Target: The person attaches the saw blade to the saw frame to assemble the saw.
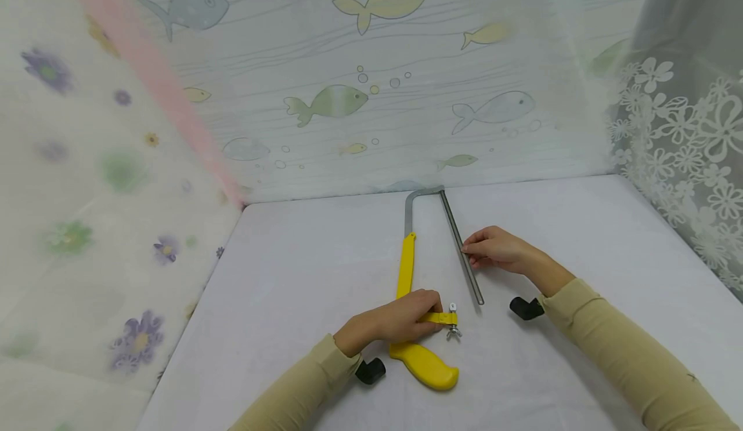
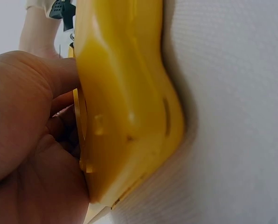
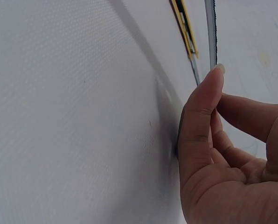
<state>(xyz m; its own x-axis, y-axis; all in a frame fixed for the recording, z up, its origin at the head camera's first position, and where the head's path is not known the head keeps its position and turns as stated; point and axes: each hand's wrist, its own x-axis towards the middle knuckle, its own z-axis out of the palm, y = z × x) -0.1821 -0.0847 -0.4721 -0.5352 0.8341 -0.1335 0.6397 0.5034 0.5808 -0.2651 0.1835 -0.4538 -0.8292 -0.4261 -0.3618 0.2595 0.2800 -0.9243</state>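
Observation:
A hacksaw (image 1: 406,266) with a yellow frame and grey front arm lies on the white table. My left hand (image 1: 406,316) grips the frame just above the yellow handle (image 1: 426,366), which fills much of the left wrist view. Beside those fingers, a short yellow arm carries a bolt with a wing nut (image 1: 454,333). The narrow saw blade (image 1: 451,221) meets the grey arm at its far end; its near end stands apart from the bolt, angled out to the right. Between thumb and fingertips, my right hand (image 1: 500,250) pinches the blade near its middle. Teeth show along the blade's edge (image 3: 216,28) in the right wrist view.
Black wrist cameras sit at the left cuff (image 1: 371,371) and right cuff (image 1: 525,308). A fish-print curtain (image 1: 325,44) hangs along the back edge, a flowered one (image 1: 104,224) on the left, and white lace (image 1: 691,140) on the right.

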